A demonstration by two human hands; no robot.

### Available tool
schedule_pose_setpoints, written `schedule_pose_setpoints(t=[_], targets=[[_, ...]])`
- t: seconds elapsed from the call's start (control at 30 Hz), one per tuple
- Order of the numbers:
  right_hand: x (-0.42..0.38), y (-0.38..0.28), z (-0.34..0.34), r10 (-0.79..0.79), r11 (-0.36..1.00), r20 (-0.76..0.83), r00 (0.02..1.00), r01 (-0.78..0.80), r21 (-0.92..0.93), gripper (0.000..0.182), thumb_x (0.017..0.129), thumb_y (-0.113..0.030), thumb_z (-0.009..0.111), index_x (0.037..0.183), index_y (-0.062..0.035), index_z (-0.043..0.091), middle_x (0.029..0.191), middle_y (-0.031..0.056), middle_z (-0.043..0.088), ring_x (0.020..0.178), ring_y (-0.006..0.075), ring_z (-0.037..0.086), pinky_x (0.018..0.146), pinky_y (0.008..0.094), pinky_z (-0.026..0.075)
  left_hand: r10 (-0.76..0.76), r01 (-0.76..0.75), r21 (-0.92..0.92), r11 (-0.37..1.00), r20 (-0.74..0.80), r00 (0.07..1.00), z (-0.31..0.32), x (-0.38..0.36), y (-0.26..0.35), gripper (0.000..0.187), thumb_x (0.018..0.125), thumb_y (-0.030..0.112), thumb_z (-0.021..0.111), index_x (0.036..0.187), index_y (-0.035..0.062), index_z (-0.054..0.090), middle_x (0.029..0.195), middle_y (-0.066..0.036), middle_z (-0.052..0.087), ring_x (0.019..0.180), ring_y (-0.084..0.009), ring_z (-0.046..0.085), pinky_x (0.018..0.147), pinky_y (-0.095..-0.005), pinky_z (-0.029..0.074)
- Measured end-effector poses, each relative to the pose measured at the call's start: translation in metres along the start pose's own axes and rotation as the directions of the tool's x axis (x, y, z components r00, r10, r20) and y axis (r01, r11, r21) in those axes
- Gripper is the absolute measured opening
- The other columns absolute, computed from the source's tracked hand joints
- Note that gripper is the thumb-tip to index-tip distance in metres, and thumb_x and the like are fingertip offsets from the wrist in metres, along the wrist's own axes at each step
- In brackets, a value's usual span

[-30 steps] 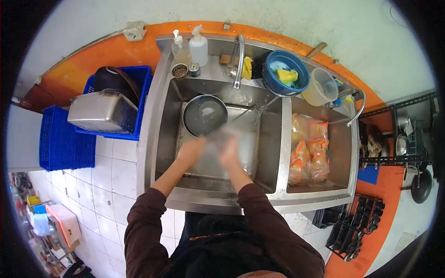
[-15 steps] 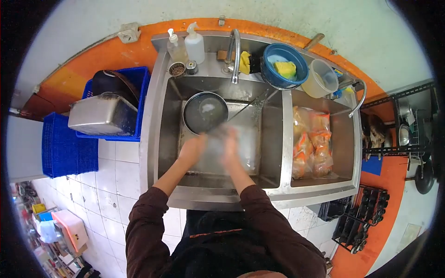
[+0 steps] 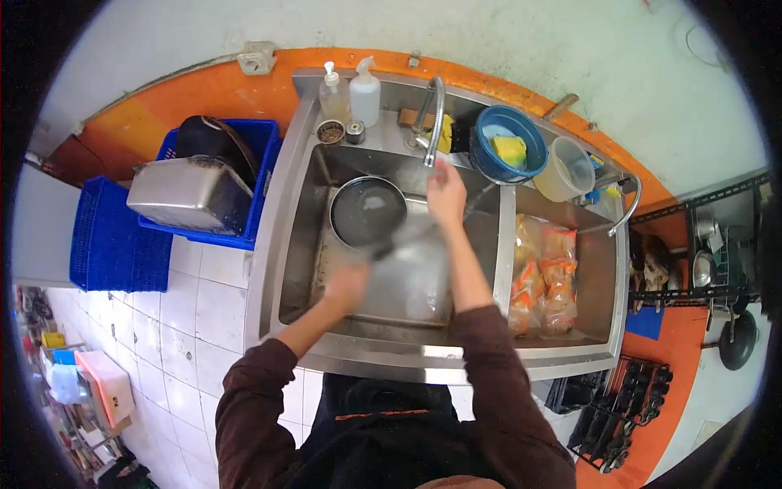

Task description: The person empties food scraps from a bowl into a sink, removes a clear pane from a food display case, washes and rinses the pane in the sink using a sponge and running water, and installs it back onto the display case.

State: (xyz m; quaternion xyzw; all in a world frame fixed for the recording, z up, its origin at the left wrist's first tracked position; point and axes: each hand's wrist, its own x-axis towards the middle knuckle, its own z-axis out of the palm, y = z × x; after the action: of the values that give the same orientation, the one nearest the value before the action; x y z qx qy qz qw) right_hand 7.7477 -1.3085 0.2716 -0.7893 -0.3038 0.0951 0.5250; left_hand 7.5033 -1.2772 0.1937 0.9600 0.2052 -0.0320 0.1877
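At the near left of the large sink basin (image 3: 481,269), my left hand (image 3: 346,285) is blurred, its fingers closed on something I cannot make out. A pale grey shape (image 3: 411,273), smeared by motion, spreads to its right. A dark, thin rod (image 3: 481,198) slants toward the basin's back right corner and passes behind my right wrist. My right hand (image 3: 447,196) is raised just below the faucet spout (image 3: 430,156), fingers drawn together; what they hold, if anything, is hidden. A round dark pan (image 3: 358,218) with liquid and some foam sits in the basin.
Pump bottles (image 3: 365,94) stand on the back ledge, left of the faucet. Farther right are a blue bucket (image 3: 486,138) with a yellow sponge (image 3: 509,151) and a clear tub (image 3: 562,175). Bagged food (image 3: 558,281) fills part of the right basin. Blue crates (image 3: 122,236) stand left.
My right hand has moved up and right, from beside my left hand to the faucet. My left hand has moved slightly lower, and the view has shifted.
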Motion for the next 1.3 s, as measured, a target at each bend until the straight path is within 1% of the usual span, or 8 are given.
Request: schedule_pose_setpoints(t=[0.23,0.33,0.43,0.53,0.77,0.83,1.13,1.3], targets=[[0.083,0.117,0.053,-0.044,0.605,0.389,0.92,0.335,-0.723,0.059,0.078,-0.024,0.049,0.129,-0.0083,0.025,0.125,0.0165,0.04,0.114,0.0277,0.041,0.098,0.0394,0.025,0.073,-0.073,-0.009,0.997,-0.025,0.997,-0.014,-0.041,0.061,0.011,0.074,0.01,0.049,0.083,0.0043,0.053,0.064,-0.013,0.06,0.058,-0.0276,0.061,0.049,-0.038,0.05],[0.075,0.097,0.043,0.335,0.27,0.598,0.728,0.534,-0.801,0.06,0.086,-0.028,0.032,0.136,-0.0128,0.005,0.132,0.0123,0.033,0.12,0.0216,0.036,0.102,0.0401,0.021,-0.006,0.01,-0.039,0.999,0.108,0.994,-0.011,-0.046,0.07,0.013,0.074,0.008,0.048,0.085,0.0029,0.053,0.066,-0.015,0.06,0.061,-0.0288,0.062,0.052,-0.0383,0.05],[0.061,0.109,0.061,0.285,0.084,0.563,0.776,0.565,-0.821,0.054,0.086,-0.028,0.033,0.135,-0.0137,0.016,0.131,0.0104,0.036,0.118,0.0195,0.038,0.1,0.0393,0.023,-0.009,0.02,-0.116,0.993,0.092,0.996,-0.019,-0.048,0.078,0.015,0.074,0.006,0.047,0.087,0.0011,0.053,0.068,-0.015,0.06,0.062,-0.0301,0.061,0.053,-0.0388,0.051],[0.018,0.059,0.067,0.455,0.286,0.708,0.539,0.665,-0.69,0.032,0.081,-0.015,0.04,0.103,-0.002,0.058,0.108,0.0111,0.057,0.101,0.0267,0.054,0.087,0.0428,0.039,-0.003,0.015,-0.163,0.987,0.071,0.997,-0.013,-0.051,0.076,0.015,0.074,0.005,0.046,0.087,-0.0001,0.052,0.07,-0.017,0.06,0.063,-0.0318,0.061,0.055,-0.0396,0.05],[-0.005,0.147,0.101,0.299,0.777,0.742,0.601,0.298,-0.554,0.021,0.071,-0.013,0.058,0.089,-0.0045,0.064,0.093,0.0163,0.061,0.089,0.0272,0.059,0.072,0.0348,0.048,0.072,-0.063,-0.112,0.992,0.076,0.995,-0.021,-0.036,0.032,0.013,0.073,0.005,0.046,0.083,0.0001,0.052,0.072,-0.017,0.06,0.064,-0.0307,0.061,0.057,-0.0384,0.05],[0.003,0.064,0.073,0.35,0.54,0.785,0.51,0.575,-0.614,0.028,0.067,-0.024,0.065,0.086,-0.0033,0.064,0.093,0.0159,0.061,0.089,0.0267,0.059,0.073,0.0358,0.048,0.086,-0.081,-0.062,0.995,0.093,0.992,-0.016,-0.034,0.025,0.012,0.073,0.005,0.046,0.083,0.0002,0.052,0.072,-0.017,0.06,0.064,-0.0306,0.061,0.057,-0.0384,0.05],[0.045,0.033,0.069,0.305,0.698,0.658,0.688,0.309,-0.646,0.023,0.066,-0.019,0.059,0.083,-0.0035,0.063,0.087,0.0178,0.06,0.082,0.0329,0.058,0.07,0.0395,0.046,0.064,-0.063,-0.014,0.998,0.132,0.989,-0.04,-0.027,0.025,0.013,0.072,0.007,0.048,0.082,-0.0002,0.052,0.069,-0.018,0.06,0.064,-0.0323,0.061,0.057,-0.0397,0.05],[0.051,0.056,0.1,0.066,0.631,0.666,0.743,0.486,-0.605,0.022,0.069,-0.021,0.053,0.071,-0.0011,0.062,0.071,0.0166,0.061,0.069,0.03,0.061,0.061,0.0391,0.047,-0.011,0.012,-0.013,1.0,0.037,0.999,-0.031,-0.034,0.029,0.015,0.075,0.013,0.046,0.073,0.0069,0.06,0.072,-0.014,0.061,0.068,-0.0287,0.061,0.059,-0.0392,0.049]])
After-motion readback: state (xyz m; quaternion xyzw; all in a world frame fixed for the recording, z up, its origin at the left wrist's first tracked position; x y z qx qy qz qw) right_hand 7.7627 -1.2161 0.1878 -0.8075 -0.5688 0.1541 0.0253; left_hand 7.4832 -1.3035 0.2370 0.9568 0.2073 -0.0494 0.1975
